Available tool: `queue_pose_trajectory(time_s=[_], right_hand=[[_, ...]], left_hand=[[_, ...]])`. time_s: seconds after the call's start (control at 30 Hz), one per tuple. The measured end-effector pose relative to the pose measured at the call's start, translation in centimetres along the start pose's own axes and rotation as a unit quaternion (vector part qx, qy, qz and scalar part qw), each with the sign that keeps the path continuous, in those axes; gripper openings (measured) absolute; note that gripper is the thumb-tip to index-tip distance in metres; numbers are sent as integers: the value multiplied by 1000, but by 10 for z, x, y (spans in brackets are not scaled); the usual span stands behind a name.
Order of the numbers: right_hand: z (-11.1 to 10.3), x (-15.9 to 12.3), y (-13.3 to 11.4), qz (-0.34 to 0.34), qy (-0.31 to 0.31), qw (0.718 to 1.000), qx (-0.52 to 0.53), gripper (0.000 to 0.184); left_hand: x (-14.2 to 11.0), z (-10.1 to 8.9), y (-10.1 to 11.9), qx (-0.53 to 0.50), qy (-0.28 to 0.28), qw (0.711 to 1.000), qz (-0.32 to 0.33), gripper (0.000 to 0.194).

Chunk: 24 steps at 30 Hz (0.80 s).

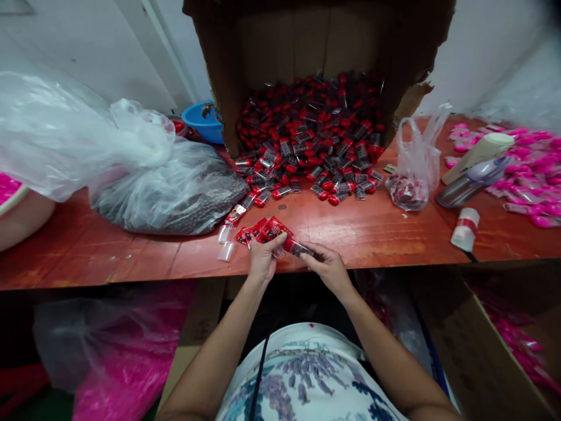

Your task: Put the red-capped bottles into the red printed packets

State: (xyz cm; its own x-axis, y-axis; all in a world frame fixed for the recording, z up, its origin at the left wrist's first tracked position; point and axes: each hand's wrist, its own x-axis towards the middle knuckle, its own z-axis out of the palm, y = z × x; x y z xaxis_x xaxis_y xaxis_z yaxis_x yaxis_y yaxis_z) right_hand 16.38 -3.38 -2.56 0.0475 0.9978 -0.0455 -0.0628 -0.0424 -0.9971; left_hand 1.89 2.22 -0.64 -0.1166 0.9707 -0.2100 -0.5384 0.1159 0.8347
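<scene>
Over the table's front edge, my left hand (263, 257) is closed on red printed packets (276, 227), its thumb pressed on top. My right hand (328, 266) pinches a small clear container (300, 249) with dark contents, its red end pointing toward my left hand. The two held things meet or overlap between my hands; exactly where, I cannot tell. Further red packets (245, 234) fan out just left of my left hand. Beside them lie small clear plastic pieces (226, 251). A loose pile of red-capped dark containers (307, 140) spills toward me.
The cardboard box (204, 35) lies on its side behind the pile. A plastic bag of dark items (175, 193) sits left, near a blue basin (204, 123). Rightward are a small plastic bag (412, 164), a white roll (465, 229), bottles (480, 155) and pink pieces (534, 158).
</scene>
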Motion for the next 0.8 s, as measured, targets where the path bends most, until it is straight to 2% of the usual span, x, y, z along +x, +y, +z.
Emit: queue_pose_trajectory(time_s=[0.17, 0.3, 0.47, 0.63, 0.7, 0.8], right_hand=[[-5, -7, -5, 3, 19, 1000, 7, 35], [-7, -11, -9, 14, 43, 998, 42, 35], [-7, -14, -8, -3, 66, 996, 64, 32], [-3, -14, -3, 35, 56, 988, 139, 32], [-1, -16, -1, 21, 54, 991, 118, 32], [3, -19, 2, -44, 70, 996, 37, 32]], left_hand=[[-5, 9, -3, 14, -30, 999, -11, 34], [-13, 11, -5, 14, -34, 999, -17, 31], [-19, 11, -3, 43, -77, 996, -27, 30], [-20, 10, 3, 41, -99, 994, -34, 36], [-20, 9, 3, 49, -117, 992, -25, 31], [-22, 8, -1, 82, -116, 990, 14, 23]])
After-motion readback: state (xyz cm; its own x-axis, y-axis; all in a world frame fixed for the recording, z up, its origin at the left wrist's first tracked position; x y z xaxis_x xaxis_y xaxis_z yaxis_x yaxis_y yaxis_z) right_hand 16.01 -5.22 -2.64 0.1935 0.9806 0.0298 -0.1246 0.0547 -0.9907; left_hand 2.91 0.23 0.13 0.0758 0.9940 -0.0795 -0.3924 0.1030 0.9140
